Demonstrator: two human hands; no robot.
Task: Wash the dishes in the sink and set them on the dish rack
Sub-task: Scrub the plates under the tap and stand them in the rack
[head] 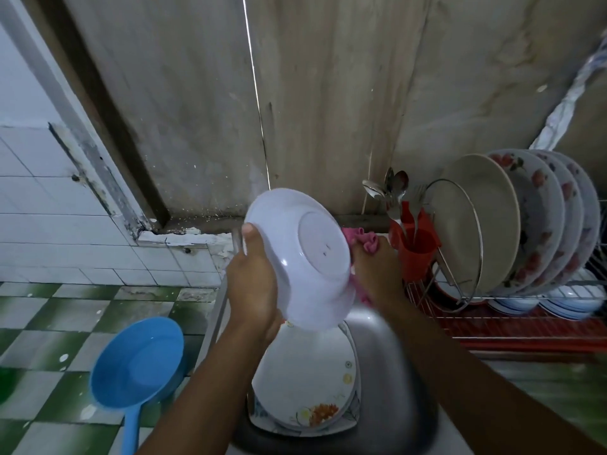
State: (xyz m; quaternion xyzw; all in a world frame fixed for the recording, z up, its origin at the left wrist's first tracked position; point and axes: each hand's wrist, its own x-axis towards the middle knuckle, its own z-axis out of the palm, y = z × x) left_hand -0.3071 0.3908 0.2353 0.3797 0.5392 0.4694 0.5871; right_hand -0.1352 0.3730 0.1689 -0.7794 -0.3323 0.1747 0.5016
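A stained, grey plaster wall (328, 93) fills the upper half of the frame, with white tiles (49, 224) at the left and a green-and-white chequered floor (49, 323) in the lower left. A steel sink (397, 366) sits at the lower centre.

Above the sink, at the middle of the frame, the left hand (253, 284) grips a white deep plate (302, 254) by its rim, the thumb (251, 238) lying over the upper edge. The plate is tilted on edge with its underside turned to the camera. The right hand (377, 274) is just behind the plate's right edge, its fingers closed round a pink cloth (361, 241) that bunches out above the knuckles and shows again below the rim. Whether the cloth touches the plate's hidden face cannot be told.

Below the held plate, a stack of floral plates (305, 379) lies in the sink basin, an orange flower on the near rim.

At the right of the frame the dish rack (512, 323), wire over a red tray, holds a row of upright plates (525, 218), some beige and some with red flower prints. A red cutlery holder (417, 247) at the rack's left end carries spoons (394, 188) and forks. Small bowls (565, 300) are stacked low in the rack under the plates.

A blue plastic dipper (138, 362) is in the lower left, its handle pointing to the bottom edge.
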